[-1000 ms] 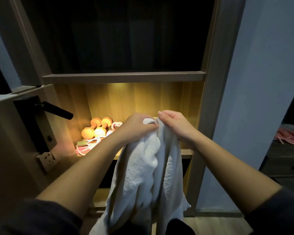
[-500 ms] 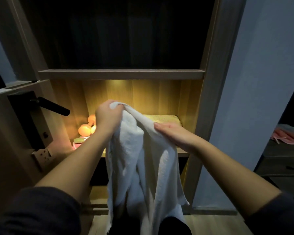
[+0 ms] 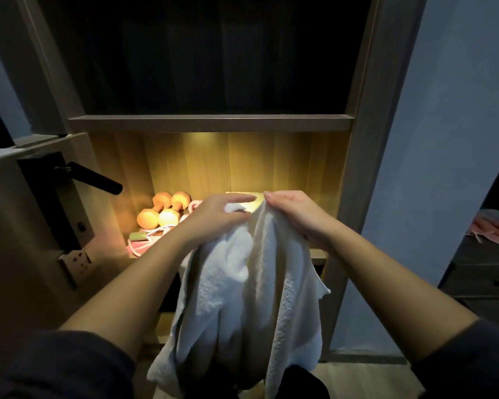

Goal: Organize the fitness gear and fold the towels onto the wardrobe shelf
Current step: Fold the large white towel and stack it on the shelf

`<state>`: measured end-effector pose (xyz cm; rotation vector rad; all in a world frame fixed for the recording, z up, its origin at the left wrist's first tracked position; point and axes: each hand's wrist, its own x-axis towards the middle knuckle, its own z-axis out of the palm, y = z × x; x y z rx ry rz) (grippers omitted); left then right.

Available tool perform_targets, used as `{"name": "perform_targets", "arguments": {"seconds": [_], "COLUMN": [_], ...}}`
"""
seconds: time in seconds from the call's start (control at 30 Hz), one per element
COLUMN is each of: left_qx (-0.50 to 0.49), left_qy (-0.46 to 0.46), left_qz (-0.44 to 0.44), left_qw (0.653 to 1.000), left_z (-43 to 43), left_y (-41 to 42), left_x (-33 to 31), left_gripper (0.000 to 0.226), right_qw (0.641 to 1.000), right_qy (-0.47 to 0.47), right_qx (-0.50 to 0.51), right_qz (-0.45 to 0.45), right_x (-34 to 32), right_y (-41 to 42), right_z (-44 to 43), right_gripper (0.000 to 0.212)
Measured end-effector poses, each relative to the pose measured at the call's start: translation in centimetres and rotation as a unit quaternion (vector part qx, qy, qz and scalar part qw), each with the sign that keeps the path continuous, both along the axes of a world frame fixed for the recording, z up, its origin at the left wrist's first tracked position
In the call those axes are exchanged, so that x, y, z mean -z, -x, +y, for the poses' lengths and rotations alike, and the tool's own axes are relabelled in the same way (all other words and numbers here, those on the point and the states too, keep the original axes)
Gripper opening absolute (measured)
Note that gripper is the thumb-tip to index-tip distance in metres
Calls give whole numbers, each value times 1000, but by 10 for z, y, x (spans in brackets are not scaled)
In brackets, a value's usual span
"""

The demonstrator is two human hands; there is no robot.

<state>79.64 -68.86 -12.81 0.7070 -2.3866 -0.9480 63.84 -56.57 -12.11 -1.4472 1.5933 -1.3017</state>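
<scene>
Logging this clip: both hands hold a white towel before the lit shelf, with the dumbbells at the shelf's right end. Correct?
No. The head view shows the dumbbells at the left end of the lit shelf, not its right. The left hand and right hand do hold the white towel.

White towel (image 3: 242, 286), orange dumbbells (image 3: 164, 210), pink cord (image 3: 144, 243).
</scene>
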Motion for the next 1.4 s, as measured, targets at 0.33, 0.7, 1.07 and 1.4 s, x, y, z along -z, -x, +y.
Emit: {"name": "perform_targets", "arguments": {"seconds": [0.33, 0.7, 1.07, 1.4], "left_qx": [-101, -342, -346, -375], "left_qy": [41, -30, 12, -10], "left_qz": [76, 202, 235, 253], "left_qw": [991, 917, 908, 892], "left_z": [6, -38, -33, -45], "left_y": [17, -10, -8, -27], "left_x": [-2, -11, -3, 3], "left_gripper": [12, 24, 20, 12], "right_qw": [999, 978, 890, 891], "right_qy": [-42, -108, -185, -171], "right_qx": [9, 0, 193, 283], "right_qz": [26, 176, 370, 311], "right_x": [9, 31, 58, 67], "right_y": [13, 48, 68, 90], "right_z": [4, 23, 18, 19], "right_gripper": [37, 38, 12, 22]}}
